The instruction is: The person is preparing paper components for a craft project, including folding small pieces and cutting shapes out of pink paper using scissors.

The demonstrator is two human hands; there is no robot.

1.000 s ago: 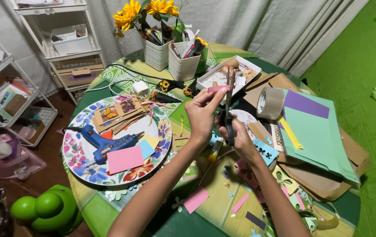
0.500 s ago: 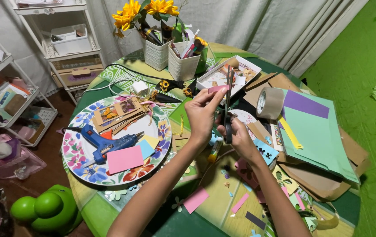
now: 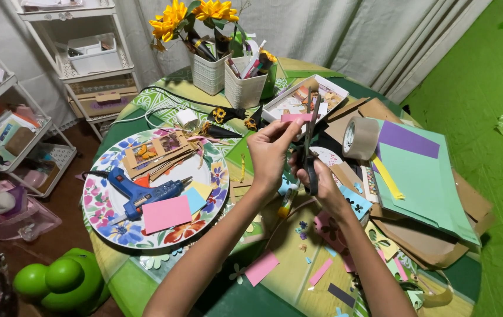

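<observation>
My left hand pinches a small pink paper strip by its near end, above the middle of the round table. My right hand grips the handles of black scissors, blades pointing up and meeting the strip from the right. Both hands hover just right of a large floral plate that carries a blue glue gun, a pink paper square and brown card pieces.
Tape roll, purple and green sheets and brown cardboard lie to the right. White baskets with sunflowers stand at the back. Pink scraps litter the near edge. A shelf rack and green object stand at the left.
</observation>
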